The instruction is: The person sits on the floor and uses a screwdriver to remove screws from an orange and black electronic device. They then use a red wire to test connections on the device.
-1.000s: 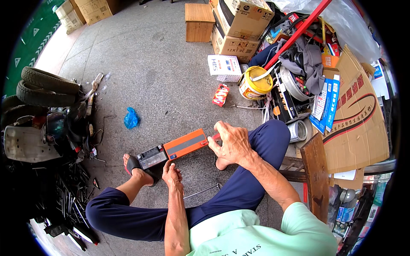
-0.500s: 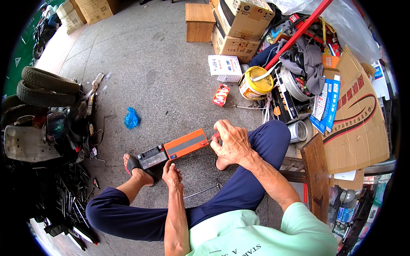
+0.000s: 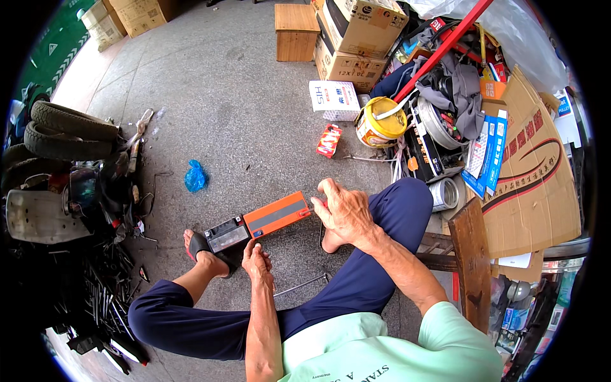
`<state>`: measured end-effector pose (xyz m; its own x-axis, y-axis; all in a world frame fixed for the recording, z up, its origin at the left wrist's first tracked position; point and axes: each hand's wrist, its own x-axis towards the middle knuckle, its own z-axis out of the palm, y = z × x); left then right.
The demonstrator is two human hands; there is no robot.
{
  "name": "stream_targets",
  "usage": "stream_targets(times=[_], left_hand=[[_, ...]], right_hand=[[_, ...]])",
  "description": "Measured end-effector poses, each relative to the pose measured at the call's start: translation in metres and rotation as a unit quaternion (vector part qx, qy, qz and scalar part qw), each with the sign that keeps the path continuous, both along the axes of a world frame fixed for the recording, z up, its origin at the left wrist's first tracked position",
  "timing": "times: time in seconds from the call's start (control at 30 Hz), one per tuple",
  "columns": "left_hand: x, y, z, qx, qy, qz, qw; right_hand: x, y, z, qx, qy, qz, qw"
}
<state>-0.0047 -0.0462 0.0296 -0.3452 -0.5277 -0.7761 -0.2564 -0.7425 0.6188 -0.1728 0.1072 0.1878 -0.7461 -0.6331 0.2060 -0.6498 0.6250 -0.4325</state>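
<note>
A black battery (image 3: 228,235) with a grey top and an orange battery (image 3: 278,215) with a grey stripe lie end to end on the floor, between my feet. My left hand (image 3: 257,262) is at the near side of the place where they meet. Its fingers are curled together close to the orange battery's corner terminal; what they hold, if anything, is hidden. My right hand (image 3: 345,213) is just off the orange battery's right end, above my right foot. A small red piece shows between its bent thumb and fingers, mostly covered by them.
A metal rod (image 3: 301,285) lies near my left hand. Beyond the batteries are a crumpled blue bag (image 3: 196,176) and a small red box (image 3: 329,141). Old tyres (image 3: 73,121) and parts crowd the left; a yellow-lidded bucket (image 3: 382,123), cartons and a cardboard sheet (image 3: 525,172) fill the right.
My right hand has shifted slightly left and its fingers have turned, so less of the red piece shows. My left hand and both batteries have stayed put.
</note>
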Motion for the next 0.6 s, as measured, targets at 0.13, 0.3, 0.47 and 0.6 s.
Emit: stream_targets(times=[0.13, 0.3, 0.47, 0.6], left_hand=[[0.002, -0.001, -0.003, -0.003, 0.003, 0.003, 1.000], [0.000, 0.001, -0.006, 0.019, -0.025, -0.016, 0.999], [-0.001, 0.003, -0.004, 0.001, -0.045, 0.007, 0.999], [-0.001, 0.002, -0.004, -0.012, -0.039, 0.009, 0.999]], right_hand=[[0.000, 0.000, 0.005, 0.089, -0.068, -0.011, 0.994], [-0.003, 0.000, 0.007, -0.029, 0.030, 0.052, 0.998], [0.002, -0.001, -0.001, 0.037, 0.017, 0.005, 0.999], [0.003, 0.001, 0.006, 0.064, -0.018, -0.007, 0.998]])
